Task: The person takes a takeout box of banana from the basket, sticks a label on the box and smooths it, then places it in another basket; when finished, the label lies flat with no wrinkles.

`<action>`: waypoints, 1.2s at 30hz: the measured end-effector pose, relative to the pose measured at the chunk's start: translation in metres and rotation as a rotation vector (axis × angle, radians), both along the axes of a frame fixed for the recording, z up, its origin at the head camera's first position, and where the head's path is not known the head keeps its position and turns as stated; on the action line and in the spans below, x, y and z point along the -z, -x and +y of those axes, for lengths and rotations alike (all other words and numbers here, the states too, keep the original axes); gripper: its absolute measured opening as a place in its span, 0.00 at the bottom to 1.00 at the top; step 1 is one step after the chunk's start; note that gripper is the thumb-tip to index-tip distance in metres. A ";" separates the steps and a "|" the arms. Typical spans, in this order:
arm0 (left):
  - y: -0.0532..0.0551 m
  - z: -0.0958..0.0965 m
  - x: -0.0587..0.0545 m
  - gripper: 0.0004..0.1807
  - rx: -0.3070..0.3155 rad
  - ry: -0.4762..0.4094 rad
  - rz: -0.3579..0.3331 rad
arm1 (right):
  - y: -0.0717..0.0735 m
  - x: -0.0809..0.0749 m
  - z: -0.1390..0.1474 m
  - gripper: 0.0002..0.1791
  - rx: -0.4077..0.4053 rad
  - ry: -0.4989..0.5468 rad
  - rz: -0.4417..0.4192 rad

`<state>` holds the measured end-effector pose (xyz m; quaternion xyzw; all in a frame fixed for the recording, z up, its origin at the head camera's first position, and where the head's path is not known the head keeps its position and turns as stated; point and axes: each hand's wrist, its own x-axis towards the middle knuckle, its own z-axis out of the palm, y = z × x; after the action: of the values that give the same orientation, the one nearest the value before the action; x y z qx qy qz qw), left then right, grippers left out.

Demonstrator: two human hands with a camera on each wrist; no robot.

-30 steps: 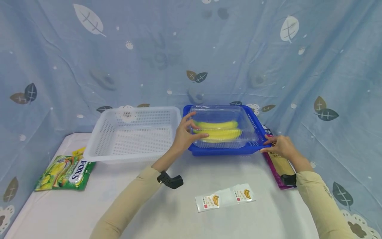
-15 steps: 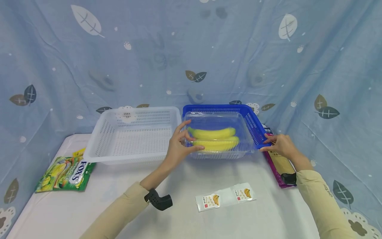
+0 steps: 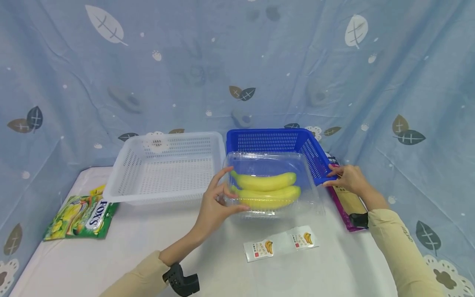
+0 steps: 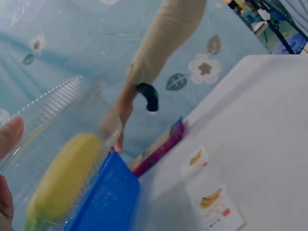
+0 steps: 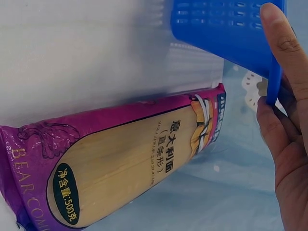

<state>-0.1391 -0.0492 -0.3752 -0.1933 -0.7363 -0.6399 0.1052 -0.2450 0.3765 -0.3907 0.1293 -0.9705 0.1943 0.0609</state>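
My left hand (image 3: 215, 206) grips the left end of a clear plastic box (image 3: 265, 163), thumb at the near edge and fingers at the side. Two yellow bananas (image 3: 269, 194) with greenish ends lie inside it. The box overlaps the front of the blue basket (image 3: 315, 159) in the head view. At that basket's front right corner, my right hand (image 3: 349, 179) pinches the rim between thumb and fingers; the right wrist view shows the thumb (image 5: 281, 33) on one side of the rim. In the left wrist view, one banana (image 4: 65, 178) shows through the clear wall.
A white basket (image 3: 174, 197) stands left of the blue one. A green FOX'S candy bag (image 3: 79, 216) lies at far left. Beside my right hand lies a purple spaghetti packet (image 3: 346, 206). A strip of banana labels (image 3: 282, 243) lies in front. A patterned curtain (image 3: 200, 62) encloses the table.
My left hand has drawn the box of bananas from inside the blue basket toward me, over its front edge. My right hand has kept its hold on the basket's corner.
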 end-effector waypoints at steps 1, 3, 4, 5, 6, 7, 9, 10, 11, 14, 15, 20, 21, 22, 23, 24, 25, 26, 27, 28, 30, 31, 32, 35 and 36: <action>-0.005 -0.001 -0.001 0.20 -0.002 0.001 -0.005 | 0.000 0.000 0.000 0.25 -0.004 -0.002 0.009; -0.015 -0.003 -0.006 0.20 0.005 0.001 -0.001 | 0.002 0.000 0.001 0.24 -0.009 -0.009 0.026; -0.020 -0.004 -0.009 0.20 0.009 -0.002 0.002 | 0.002 0.001 0.001 0.24 -0.010 -0.012 0.029; -0.025 -0.005 -0.009 0.20 0.012 -0.002 0.008 | 0.003 0.001 0.001 0.23 -0.011 -0.014 0.033; -0.028 -0.006 -0.007 0.20 0.011 0.000 0.009 | 0.003 0.001 0.001 0.23 -0.014 -0.016 0.035; -0.031 -0.006 -0.004 0.20 0.010 0.001 0.012 | 0.003 0.001 0.001 0.22 -0.017 -0.019 0.040; -0.035 -0.009 0.009 0.21 0.014 -0.004 0.034 | 0.003 0.000 0.002 0.22 -0.018 -0.021 0.045; -0.037 -0.010 0.018 0.21 0.013 -0.007 0.042 | 0.003 -0.001 0.002 0.22 -0.022 -0.019 0.046; -0.038 -0.011 0.027 0.21 0.017 -0.009 0.051 | 0.003 -0.001 0.002 0.22 -0.023 -0.019 0.048; -0.045 -0.015 0.042 0.22 0.037 -0.012 0.090 | 0.003 -0.003 0.002 0.23 -0.012 -0.016 0.036; -0.047 -0.017 0.045 0.22 0.044 -0.009 0.103 | 0.002 -0.004 0.001 0.24 -0.006 -0.010 0.028; -0.056 -0.026 0.055 0.22 0.049 0.012 0.141 | 0.001 -0.006 0.000 0.25 0.009 -0.003 0.001; -0.058 -0.027 0.056 0.23 0.047 0.015 0.142 | 0.000 -0.006 0.000 0.25 0.012 0.003 -0.004; -0.059 -0.029 0.058 0.23 0.041 0.021 0.140 | 0.000 -0.006 0.000 0.25 0.014 0.001 -0.007; -0.060 -0.031 0.061 0.23 0.035 0.026 0.137 | 0.000 -0.006 0.000 0.25 0.017 0.001 -0.008; -0.062 -0.032 0.063 0.23 0.030 0.031 0.136 | 0.000 -0.005 0.000 0.25 0.022 0.001 -0.011; -0.063 -0.034 0.065 0.24 0.025 0.034 0.132 | 0.000 -0.005 0.000 0.25 0.025 0.005 -0.017; -0.065 -0.036 0.067 0.24 0.019 0.033 0.125 | 0.000 -0.005 -0.001 0.25 0.031 0.009 -0.024; -0.067 -0.037 0.068 0.24 0.016 0.031 0.118 | -0.001 -0.005 -0.001 0.26 0.034 0.011 -0.030; -0.069 -0.039 0.070 0.24 0.013 0.029 0.111 | 0.000 -0.004 -0.001 0.26 0.036 0.011 -0.035; -0.072 -0.043 0.072 0.23 0.015 0.016 0.092 | 0.000 -0.004 -0.001 0.26 0.036 0.012 -0.041; -0.074 -0.045 0.073 0.23 0.013 0.013 0.078 | -0.001 -0.003 -0.001 0.26 0.035 0.014 -0.043; -0.075 -0.047 0.074 0.23 0.009 0.011 0.064 | -0.001 -0.003 -0.001 0.26 0.034 0.013 -0.042; -0.079 -0.053 0.077 0.23 -0.005 0.012 0.047 | 0.000 -0.002 -0.001 0.27 0.036 0.007 -0.040; -0.080 -0.055 0.077 0.23 -0.013 0.016 0.046 | 0.000 -0.002 -0.001 0.27 0.038 0.006 -0.040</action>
<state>-0.0593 -0.1043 -0.4527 -0.2039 -0.7399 -0.6288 0.1250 -0.2446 0.3752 -0.3889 0.1068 -0.9732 0.1984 0.0455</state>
